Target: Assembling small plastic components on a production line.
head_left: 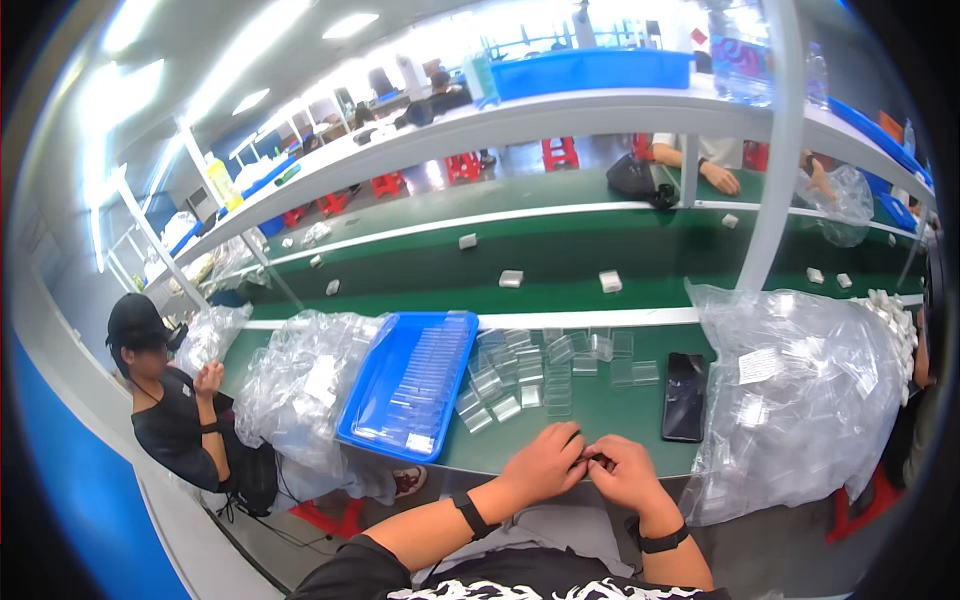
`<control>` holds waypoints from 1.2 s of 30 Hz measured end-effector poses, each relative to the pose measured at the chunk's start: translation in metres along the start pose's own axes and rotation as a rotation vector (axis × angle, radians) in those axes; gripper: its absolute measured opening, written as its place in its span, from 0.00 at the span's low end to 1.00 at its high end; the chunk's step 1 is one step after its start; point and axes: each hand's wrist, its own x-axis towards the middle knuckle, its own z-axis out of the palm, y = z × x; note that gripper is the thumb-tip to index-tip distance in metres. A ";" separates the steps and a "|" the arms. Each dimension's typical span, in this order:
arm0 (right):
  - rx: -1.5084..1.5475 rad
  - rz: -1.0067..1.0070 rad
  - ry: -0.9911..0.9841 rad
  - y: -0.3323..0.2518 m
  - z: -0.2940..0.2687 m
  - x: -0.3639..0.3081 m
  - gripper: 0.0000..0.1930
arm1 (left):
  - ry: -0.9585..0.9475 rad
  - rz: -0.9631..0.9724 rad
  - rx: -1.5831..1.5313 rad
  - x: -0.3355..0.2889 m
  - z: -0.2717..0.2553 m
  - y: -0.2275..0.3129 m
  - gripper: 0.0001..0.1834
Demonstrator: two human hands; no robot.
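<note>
Two hands, left hand [545, 464] and right hand [624, 468], meet with fingers bent inward, how tightly and on what, if anything, I cannot tell, so I favour a light pinch short of the clear boxes [506, 408] on the green table [622, 418] beyond.

Left hand [545, 462] and right hand [628, 472]: bare. Both forearms: bare. Left wristband [470, 516]: black, flat, snug, encircling wrist. Right wristband [664, 541]: black, similar width; fastening too small to tell on either. Shirt [345, 573]: black, short-sleeved; left sleeve plain. White print [480, 589] across shirt front at near edge: jagged, curling, flame-like shapes, spreading left to right. Lower garment [540, 533]: grey, creased cloth, seen between forearms; cut cannot be determined.
</note>
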 end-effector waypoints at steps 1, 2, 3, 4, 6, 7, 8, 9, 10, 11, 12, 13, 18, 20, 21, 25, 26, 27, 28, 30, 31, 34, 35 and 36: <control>-0.001 0.010 -0.015 0.001 0.000 -0.002 0.10 | 0.028 0.019 0.011 0.002 -0.002 0.004 0.19; -0.003 0.013 -0.007 0.003 0.001 -0.004 0.10 | 0.029 0.002 0.004 -0.001 -0.002 0.006 0.19; -0.019 0.006 0.012 0.004 0.001 -0.001 0.10 | 0.009 0.007 0.002 0.000 -0.002 0.003 0.19; -0.022 -0.019 0.030 0.001 0.002 0.000 0.09 | -0.009 0.013 0.000 0.002 -0.003 0.000 0.19; -0.036 -0.018 0.014 -0.005 0.001 0.005 0.09 | 0.006 0.018 -0.010 0.002 -0.005 -0.003 0.19; -0.036 -0.015 0.003 -0.006 0.001 0.006 0.09 | 0.007 0.024 -0.013 0.001 -0.004 -0.005 0.19; -0.046 -0.011 -0.003 -0.004 0.002 0.008 0.09 | 0.015 0.020 -0.022 0.001 -0.002 -0.006 0.19; -0.049 -0.012 0.007 -0.003 0.004 0.006 0.09 | 0.013 0.011 -0.025 -0.001 -0.001 -0.005 0.19; -0.052 -0.013 0.019 -0.002 0.005 0.004 0.09 | 0.010 0.004 -0.027 -0.003 0.000 -0.005 0.19; -0.060 -0.005 0.016 -0.004 0.005 0.005 0.09 | 0.013 0.001 -0.038 -0.002 0.000 -0.006 0.19; -0.083 -0.003 0.016 -0.006 0.004 0.007 0.08 | 0.018 0.028 -0.028 0.001 -0.001 -0.009 0.19; -0.106 -0.002 0.020 -0.009 0.004 0.007 0.08 | 0.023 0.058 -0.018 0.002 -0.002 -0.010 0.18; -0.126 -0.105 0.075 -0.007 0.009 0.008 0.09 | 0.069 0.045 -0.036 -0.003 0.001 -0.011 0.18; -0.119 -0.106 0.065 -0.007 0.010 0.006 0.10 | 0.065 0.024 -0.026 -0.004 0.001 -0.011 0.18; -0.121 -0.106 0.093 -0.006 0.010 0.005 0.10 | 0.056 0.051 -0.027 -0.003 0.001 -0.010 0.18; -0.133 -0.080 0.113 0.004 0.011 0.000 0.11 | 0.050 0.017 -0.021 0.001 0.002 -0.005 0.18; -0.141 -0.102 0.113 0.007 0.010 -0.001 0.11 | 0.044 0.006 -0.006 0.003 0.002 -0.003 0.18; -0.144 -0.125 0.112 0.007 0.011 -0.001 0.11 | 0.033 0.021 -0.010 0.004 0.000 -0.002 0.18; -0.147 -0.158 0.125 0.005 0.010 0.000 0.11 | 0.032 0.015 -0.007 0.005 -0.001 -0.002 0.18; -0.157 -0.139 0.114 0.004 0.008 0.001 0.11 | 0.019 0.015 -0.017 0.006 -0.001 -0.001 0.18; -0.166 -0.130 0.088 0.005 0.008 0.001 0.10 | 0.032 0.001 0.004 0.006 0.000 -0.001 0.19; -0.124 -0.104 0.064 0.000 0.005 0.008 0.10 | 0.052 -0.014 0.026 0.006 0.001 -0.004 0.20; -0.137 -0.095 0.077 0.003 0.006 0.008 0.10 | 0.068 -0.023 0.040 0.006 0.002 -0.005 0.21; -0.117 -0.130 0.081 0.009 0.009 0.009 0.10 | 0.062 -0.024 0.036 0.006 0.001 -0.006 0.20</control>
